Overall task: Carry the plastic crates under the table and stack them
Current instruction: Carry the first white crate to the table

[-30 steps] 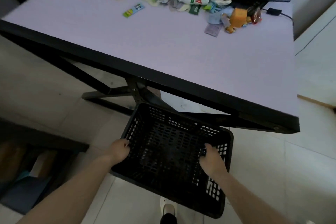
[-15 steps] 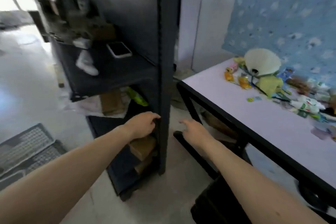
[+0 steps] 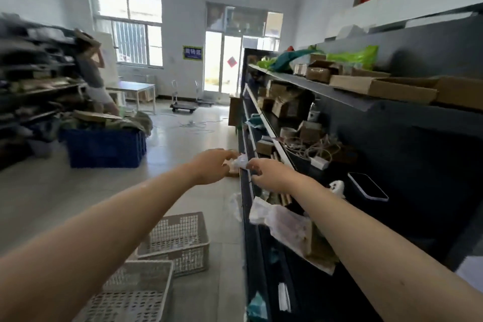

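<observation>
Two pale perforated plastic crates sit on the floor at the lower left, one (image 3: 180, 240) behind the other (image 3: 136, 293), side by side and not stacked. Both my arms reach forward above them. My left hand (image 3: 210, 168) hovers in the aisle with fingers loosely apart and nothing in it. My right hand (image 3: 270, 174) is at the front edge of the dark shelf unit (image 3: 248, 191), fingers curled down and empty. A crumpled white bag (image 3: 241, 161) shows between the two hands. The black crate and the table are out of view.
The dark shelf unit along the right carries cardboard boxes (image 3: 381, 89), cables and a phone (image 3: 367, 187). A blue crate (image 3: 104, 148) full of clutter stands at mid left by more shelves. A person (image 3: 91, 73) stands there. A trolley (image 3: 183, 107) is far back.
One second ago both hands gripped the black crate by the table. They have let it go, and my view has swung up and round to the aisle beside the shelves.
</observation>
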Demonstrator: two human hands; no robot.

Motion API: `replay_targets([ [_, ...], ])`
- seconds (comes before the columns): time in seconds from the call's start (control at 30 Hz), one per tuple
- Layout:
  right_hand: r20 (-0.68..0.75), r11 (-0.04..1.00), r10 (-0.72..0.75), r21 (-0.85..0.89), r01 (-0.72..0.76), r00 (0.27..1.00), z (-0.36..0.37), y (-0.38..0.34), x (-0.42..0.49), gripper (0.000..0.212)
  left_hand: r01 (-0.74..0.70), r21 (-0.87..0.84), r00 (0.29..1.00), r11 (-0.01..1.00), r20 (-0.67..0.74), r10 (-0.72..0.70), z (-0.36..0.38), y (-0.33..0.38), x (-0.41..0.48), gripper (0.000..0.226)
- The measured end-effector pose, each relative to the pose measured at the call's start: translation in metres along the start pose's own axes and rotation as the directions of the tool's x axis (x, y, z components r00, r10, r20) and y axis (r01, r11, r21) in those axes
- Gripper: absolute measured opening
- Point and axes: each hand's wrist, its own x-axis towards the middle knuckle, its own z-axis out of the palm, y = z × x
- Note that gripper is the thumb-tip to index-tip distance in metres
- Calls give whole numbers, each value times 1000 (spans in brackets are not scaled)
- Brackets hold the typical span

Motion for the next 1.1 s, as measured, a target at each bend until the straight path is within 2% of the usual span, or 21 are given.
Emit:
replay_targets([
  [0.23,122,969,-160,-168,179,980,38,-49,159,52,282,143,958,949,17,-287,-14,-149,16,50],
  [0.43,209,949,-259,-123,289,943,88,-99,279,54,558,198,817,806,39,-575,-37,-280,-3,54],
  [0.53,264,932,-319,-87,352,910,121,-130,327,55,606,212,779,767,36,-626,-44,-335,3,53],
  [0.67,289,910,-358,-103,401,888,163,-156,391,55,558,258,805,789,63,-590,-30,-416,37,50],
  [0.77,298,941,-284,-94,324,911,202,-158,446,54,491,287,834,822,116,-539,-5,-487,73,49],
  [0.9,296,998,-32,-35,44,955,280,-144,521,50,422,209,878,882,149,-456,52,-589,120,48],
  [1.0,374,988,153,-49,-146,915,365,-126,556,57,384,150,854,911,319,-412,110,-650,127,49],
  [1.1,432,952,276,1,-306,859,443,-124,575,59,435,86,782,896,457,-424,172,-717,134,48],
])
